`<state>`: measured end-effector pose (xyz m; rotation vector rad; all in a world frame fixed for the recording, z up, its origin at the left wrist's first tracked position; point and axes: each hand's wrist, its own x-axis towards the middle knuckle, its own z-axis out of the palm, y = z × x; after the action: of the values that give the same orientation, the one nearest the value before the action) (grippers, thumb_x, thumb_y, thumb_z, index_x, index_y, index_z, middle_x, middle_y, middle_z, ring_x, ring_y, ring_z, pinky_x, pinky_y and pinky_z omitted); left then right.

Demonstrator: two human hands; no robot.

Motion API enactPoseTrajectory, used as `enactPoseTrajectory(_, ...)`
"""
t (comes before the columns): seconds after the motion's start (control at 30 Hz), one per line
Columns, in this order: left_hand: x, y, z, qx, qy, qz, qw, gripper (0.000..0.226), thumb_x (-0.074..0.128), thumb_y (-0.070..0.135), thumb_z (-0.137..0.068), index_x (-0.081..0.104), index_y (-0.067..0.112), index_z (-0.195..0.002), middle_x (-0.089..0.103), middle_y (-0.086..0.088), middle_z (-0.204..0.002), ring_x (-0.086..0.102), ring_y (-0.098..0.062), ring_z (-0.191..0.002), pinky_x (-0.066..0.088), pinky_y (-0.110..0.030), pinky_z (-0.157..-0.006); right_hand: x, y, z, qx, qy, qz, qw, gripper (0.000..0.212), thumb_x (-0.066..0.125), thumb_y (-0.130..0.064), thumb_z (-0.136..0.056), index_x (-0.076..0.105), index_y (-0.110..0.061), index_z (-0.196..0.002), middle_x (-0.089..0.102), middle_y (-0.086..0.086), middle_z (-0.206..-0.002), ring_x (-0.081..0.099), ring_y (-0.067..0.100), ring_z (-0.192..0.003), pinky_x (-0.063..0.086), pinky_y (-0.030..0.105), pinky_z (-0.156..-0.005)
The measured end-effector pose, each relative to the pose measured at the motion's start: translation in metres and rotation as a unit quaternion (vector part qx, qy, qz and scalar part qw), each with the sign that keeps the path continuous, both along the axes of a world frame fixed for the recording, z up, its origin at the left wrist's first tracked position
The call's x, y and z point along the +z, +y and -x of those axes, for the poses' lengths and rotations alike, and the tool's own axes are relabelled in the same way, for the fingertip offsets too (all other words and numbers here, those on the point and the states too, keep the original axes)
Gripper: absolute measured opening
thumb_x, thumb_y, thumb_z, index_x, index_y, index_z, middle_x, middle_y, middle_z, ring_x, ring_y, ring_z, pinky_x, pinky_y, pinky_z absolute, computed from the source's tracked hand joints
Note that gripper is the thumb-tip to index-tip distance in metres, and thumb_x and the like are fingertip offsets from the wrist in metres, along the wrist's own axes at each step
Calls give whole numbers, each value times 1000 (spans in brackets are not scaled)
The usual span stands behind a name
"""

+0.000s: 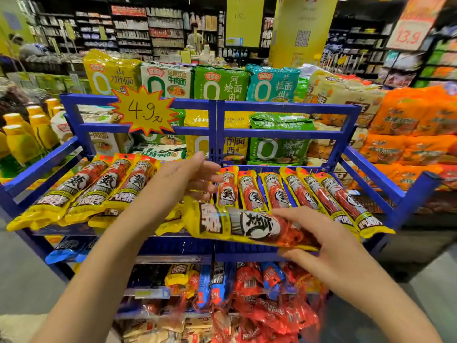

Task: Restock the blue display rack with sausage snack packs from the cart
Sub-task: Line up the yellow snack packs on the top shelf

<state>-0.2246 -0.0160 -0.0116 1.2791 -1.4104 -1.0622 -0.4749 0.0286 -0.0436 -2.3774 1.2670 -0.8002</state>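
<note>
Supermarket aisle, noodle bags stacked behind the blue display rack; price burst reading 4.9 clipped to its upper rail.

Right hand: fingers curled over the top of one sausage snack pack, thumb underneath, a firm pinch on its red end. Pack lies crosswise, over the rack's front edge, not yet in line.

Left hand: fingers spread and loose, gripping nothing, palm turned toward the pack's yellow end, just beside the leftmost pack of the right-hand row.

Rack's top shelf: left-hand row of three packs, right-hand row of about six, a gap between them where my left hand sits. Cart not in view.

Judgement, step in hand: seat this pack in the gap. To do it well, swing it until it runs parallel to its neighbours, red end up toward the rack's back rail, yellow end at the front lip. Left hand should steady the neighbouring pack so it does not slide. Film looks slippery; lay it down flat rather than dropping it, label facing up.
</note>
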Motion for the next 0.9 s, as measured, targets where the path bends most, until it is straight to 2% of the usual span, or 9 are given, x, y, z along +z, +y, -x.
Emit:
enactPoseTrajectory(0.03,2,7,1,-57,24,-67,996,43,38,43,-93,67,12,-96,74,-6,-93,66,-19,-78,54,-26,-65,0,-2,4,7,46,35,998,49,69,-30,-78,55,-40,-125,55,-33,-116,46,-11,-114,34,8,-94)
enactPoseTrajectory(0.1,0,16,0,-169,-38,-137,975,49,48,60,-81,68,18,-98,74,1,-96,67,-15,-80,53,-23,-65,0,-4,9,21,102,93,990,53,67,-31,-73,58,-32,-125,58,-24,-118,50,-2,-111,35,19,-94)
enactPoseTrajectory(0.2,-9,22,-3,-289,-203,-91,931,50,54,66,-71,68,36,-108,66,22,-111,61,3,-102,43,-20,-90,-2,-5,9,31,116,110,987,54,69,-27,-72,58,-33,-124,57,-23,-117,50,1,-111,33,22,-95)
enactPoseTrajectory(0.33,-12,29,3,-309,-180,-90,930,42,64,54,-73,69,27,-105,70,2,-109,64,-14,-103,45,-34,-99,-9,-5,10,19,125,116,985,60,68,-25,-71,50,-38,-127,56,-23,-122,46,1,-120,25,41,-109)
enactPoseTrajectory(0.5,-19,35,6,-275,-139,-68,949,44,63,52,-71,70,24,-103,71,-2,-104,65,-17,-98,48,-25,-90,-13,-1,10,-13,101,124,987,69,64,-19,-74,41,-39,-137,42,-18,-142,24,6,-141,8,47,-119)
enactPoseTrajectory(0.6,-23,42,9,-218,-102,-65,968,47,66,53,-66,71,23,-101,71,-1,-103,64,-16,-98,47,-24,-87,-11,10,7,-41,24,171,984,68,61,-12,-77,42,-32,-139,33,-13,-148,19,10,-144,8,36,-118)
enactPoseTrajectory(0.7,-27,50,21,-117,4,-60,991,31,74,39,-73,72,19,-96,73,5,-98,66,-6,-91,47,-9,-73,-13,30,-3,-143,-186,141,962,44,63,-10,-86,54,-36,-120,51,-18,-129,45,5,-127,35,16,-102)
enactPoseTrajectory(0.8,-33,55,40,-17,103,-31,994,23,67,34,-73,70,20,-91,73,10,-87,66,2,-78,46,-5,-61,-23,33,-25,-187,-377,-60,905,29,66,-26,-82,56,-36,-108,66,-15,-103,63,5,-99,51,21,-81)
enactPoseTrajectory(0.9,-41,61,57,10,113,-9,994,32,68,37,-65,69,21,-92,73,10,-88,67,-1,-80,46,-6,-63,-24,21,-44,-168,-416,-209,869,63,60,-54,-66,52,-29,-122,66,-9,-110,66,6,-98,54,29,-85)
